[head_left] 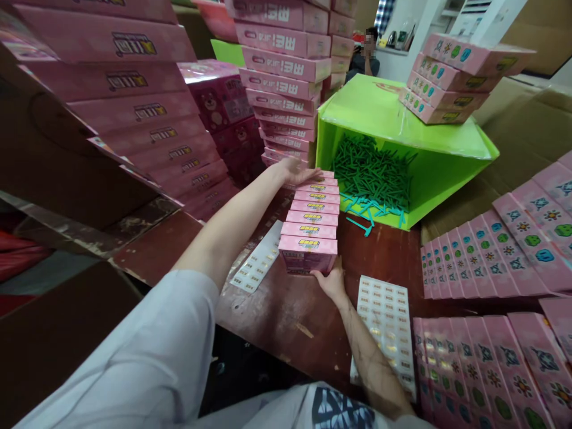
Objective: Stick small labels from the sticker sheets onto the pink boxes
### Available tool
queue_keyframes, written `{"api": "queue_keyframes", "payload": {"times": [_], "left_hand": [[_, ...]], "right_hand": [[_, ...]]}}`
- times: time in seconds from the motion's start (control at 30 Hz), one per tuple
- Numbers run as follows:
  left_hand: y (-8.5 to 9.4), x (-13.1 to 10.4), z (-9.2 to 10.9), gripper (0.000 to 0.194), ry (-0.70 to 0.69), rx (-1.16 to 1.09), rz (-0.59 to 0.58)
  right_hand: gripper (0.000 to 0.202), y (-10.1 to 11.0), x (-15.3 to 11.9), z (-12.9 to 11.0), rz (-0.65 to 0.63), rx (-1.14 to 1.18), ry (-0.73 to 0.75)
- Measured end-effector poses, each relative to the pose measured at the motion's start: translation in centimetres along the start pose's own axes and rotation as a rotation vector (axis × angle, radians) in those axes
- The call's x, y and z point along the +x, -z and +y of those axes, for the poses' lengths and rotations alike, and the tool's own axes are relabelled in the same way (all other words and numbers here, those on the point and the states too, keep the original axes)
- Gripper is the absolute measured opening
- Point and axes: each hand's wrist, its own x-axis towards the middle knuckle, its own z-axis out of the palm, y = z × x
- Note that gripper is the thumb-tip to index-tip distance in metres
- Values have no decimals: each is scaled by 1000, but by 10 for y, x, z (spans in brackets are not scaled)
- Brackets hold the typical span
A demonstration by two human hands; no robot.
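A row of several small pink boxes (308,244) stands on the dark red table in front of me, yellow lettering on their top edges. My left hand (298,171) reaches to the far end of this row, its fingers stretched out flat against the farthest box. At the near right corner, my right hand (333,281) has its thumb on the front box's lower edge, while the other fingers wrap the right side, partly hidden. A sticker sheet (254,262) lies left of the row; another sticker sheet (384,316) lies partly under my right forearm.
Behind the row, a bright green bin (451,173) lies on its side, with many green plastic pieces (373,176) inside and some spilling out. Pink boxes (447,77) sit on top of it. Tall pink stacks (286,89) rise behind and left; more boxes (482,256) line the right. A person (364,59) sits beyond.
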Motion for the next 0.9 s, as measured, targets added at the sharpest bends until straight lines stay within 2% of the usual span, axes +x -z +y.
{"api": "queue_keyframes", "payload": {"times": [0.13, 0.3, 0.37, 0.47, 0.53, 0.73, 0.83, 0.9], "left_hand": [[-8, -10, -14, 57, -96, -125, 39], [-15, -18, -36, 57, -360, -197, 27], [-18, -19, -42, 59, -314, -127, 2], [-21, -19, -43, 66, -129, 37, -19], [-21, -19, -41, 67, -65, 98, -58], [-10, -18, -40, 64, -33, 171, -175], [-11, -25, -45, 64, -36, 246, -82], [-17, -36, -58, 61, 4, 335, -89]], "right_hand": [[78, 3, 1, -2, -14, 5, -25], [73, 3, 1, -2, -8, 17, -30], [73, 3, 1, -2, -2, 28, -36], [78, 2, 1, -1, -2, 30, -24], [80, 1, 1, 0, -2, 25, -19], [71, 0, 0, 3, 7, 14, -55], [68, 1, -1, 3, 3, 8, -80], [69, 3, -1, 2, -7, 3, -76]]}}
